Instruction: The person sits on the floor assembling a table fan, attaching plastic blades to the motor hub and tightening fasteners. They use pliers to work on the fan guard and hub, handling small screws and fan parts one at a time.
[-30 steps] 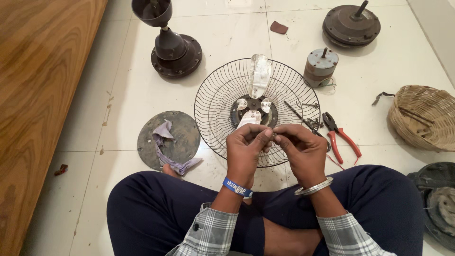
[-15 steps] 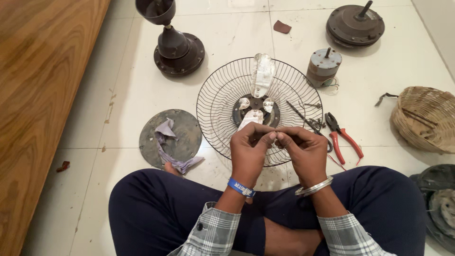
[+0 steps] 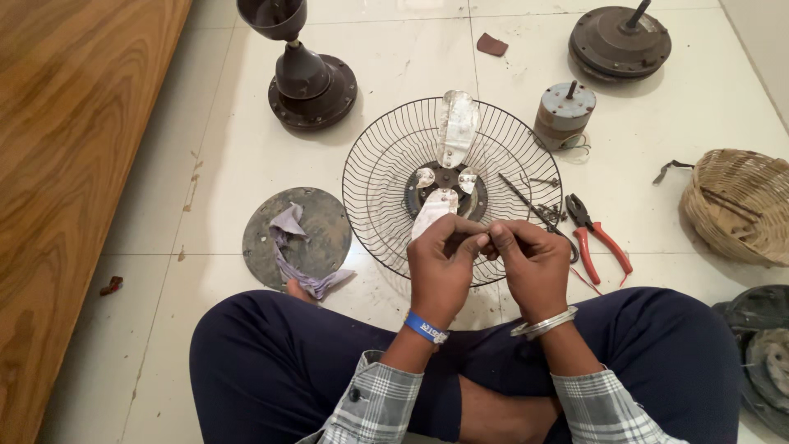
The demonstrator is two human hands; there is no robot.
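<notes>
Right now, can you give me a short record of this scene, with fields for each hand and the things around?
left hand: fingertips meet the right hand's; pinches something too small to tell
right hand: fingers curled, same tiny item
beneath hands: wire fan guard on floor, blades at its hub
right of guard: red-handled pliers, small motor
left of guard: round metal plate with cloth
far right: wicker basket

Straight ahead of my hands the wire fan guard with its blade hub blocks the floor — I'd have to reach over it. To the right, the loose tools and red-handled pliers lie close, with the wicker basket well beyond. To the left, the round plate with a rag sits near; past it the tiles run open to the wooden panel.
</notes>
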